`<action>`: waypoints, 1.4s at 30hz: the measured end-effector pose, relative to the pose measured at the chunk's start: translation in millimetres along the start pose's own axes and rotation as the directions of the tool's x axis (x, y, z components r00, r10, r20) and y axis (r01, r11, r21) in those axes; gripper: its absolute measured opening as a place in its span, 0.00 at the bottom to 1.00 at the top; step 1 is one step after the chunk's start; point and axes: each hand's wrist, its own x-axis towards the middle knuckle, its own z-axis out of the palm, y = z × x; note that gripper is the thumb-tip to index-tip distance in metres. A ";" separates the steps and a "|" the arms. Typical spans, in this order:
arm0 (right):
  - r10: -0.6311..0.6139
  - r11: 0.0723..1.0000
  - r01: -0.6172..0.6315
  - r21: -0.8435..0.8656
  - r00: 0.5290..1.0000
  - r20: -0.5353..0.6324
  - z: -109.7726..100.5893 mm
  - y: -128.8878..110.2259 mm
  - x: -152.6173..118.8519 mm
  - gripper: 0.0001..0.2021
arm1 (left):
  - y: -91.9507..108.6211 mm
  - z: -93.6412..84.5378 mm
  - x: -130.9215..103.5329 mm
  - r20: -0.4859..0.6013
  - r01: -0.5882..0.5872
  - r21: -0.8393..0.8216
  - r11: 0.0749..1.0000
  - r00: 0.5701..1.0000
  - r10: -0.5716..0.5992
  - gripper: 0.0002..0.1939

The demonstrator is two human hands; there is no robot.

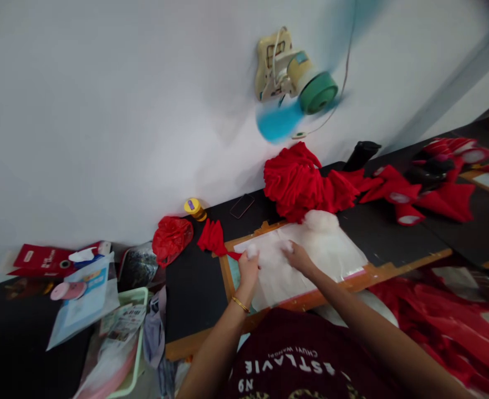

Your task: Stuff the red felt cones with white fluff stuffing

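Note:
My left hand point(248, 269) is closed around a small white tuft of stuffing point(251, 251) above the white sheet point(269, 280). A narrow red strip of cloth reaches that hand from a small red fabric piece point(212, 237) on the left. My right hand point(298, 258), a little to the right, pinches another white tuft of stuffing point(286, 245). Beside it on the sheet lies a larger mound of fluffy white stuffing point(322, 233). The sheet covers a wood-edged board point(228, 271). A gold bangle circles my left wrist.
A heap of red fabric pieces point(294, 180) stands behind the board. A blue-bladed wall fan point(319, 93) hangs above. Left are a phone point(242, 206), a yellow jar point(195, 209), a red plastic bag point(172, 239) and a green basket point(138, 343). Red stuffed items point(402, 194) lie right.

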 end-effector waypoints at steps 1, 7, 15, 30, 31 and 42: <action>0.019 1.000 -0.019 0.001 1.000 -0.004 -4.4 1.8 1.8 0.12 | 1.4 -2.6 0.3 -0.004 -0.005 -0.027 1.000 1.000 0.005 0.14; -0.046 0.997 0.035 0.065 0.985 0.169 5.1 -12.0 -3.7 0.14 | 1.3 11.0 -5.1 0.067 0.020 -0.140 0.990 0.998 -0.011 0.17; 0.000 0.999 -0.005 0.047 0.994 0.106 -7.2 1.0 3.3 0.09 | 1.6 -2.5 -1.1 0.086 0.097 -0.182 0.979 0.993 -0.082 0.19; 0.043 0.993 -0.058 0.102 0.989 0.143 -17.0 6.8 -10.0 0.24 | -0.2 7.9 -3.9 0.154 0.067 -0.182 0.981 0.987 -0.039 0.18; 0.030 0.992 -0.047 0.115 0.989 0.145 -16.8 6.8 -10.3 0.24 | 0.4 7.9 -3.1 0.154 0.066 -0.187 0.980 0.987 -0.037 0.18; -0.189 0.962 0.194 -0.191 0.981 0.048 11.4 -8.0 -3.2 0.02 | 1.6 14.8 -5.7 0.150 0.090 -0.146 0.985 0.986 -0.068 0.15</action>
